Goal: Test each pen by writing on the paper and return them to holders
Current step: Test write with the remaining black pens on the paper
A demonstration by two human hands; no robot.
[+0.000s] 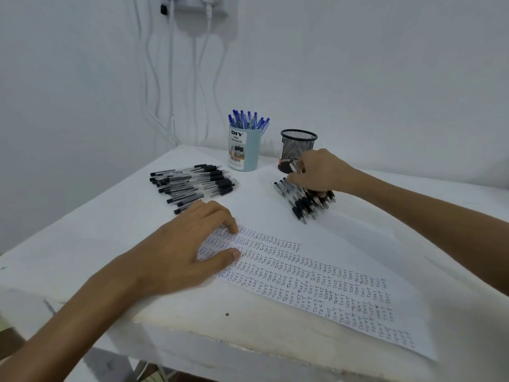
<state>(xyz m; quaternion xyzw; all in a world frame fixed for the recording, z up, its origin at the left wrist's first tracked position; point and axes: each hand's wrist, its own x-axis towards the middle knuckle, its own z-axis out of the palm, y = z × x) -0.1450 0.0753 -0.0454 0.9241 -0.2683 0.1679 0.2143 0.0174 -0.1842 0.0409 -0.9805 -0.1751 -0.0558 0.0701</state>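
Left hand (pixel 190 244), grip spread, presses the white handwritten paper sheet (pixel 303 277) on the white table (pixel 110 230); right hand (pixel 321 172), grip pinching a clear plastic pen (pixel 294 166), hovers above a black-pen pile (pixel 301 205) beside the black mesh holder (pixel 296 146).

— Where's the left hand (pixel 190 244)?
— Palm down, forearm coming in from the lower left. The fingers (pixel 232 227) are spread and loosely straight, tips pressing down.
— And the right hand (pixel 321 172)?
— Reached further out, arm entering from the right, knuckles up, fingers curled and pinching a pen (pixel 294 167).
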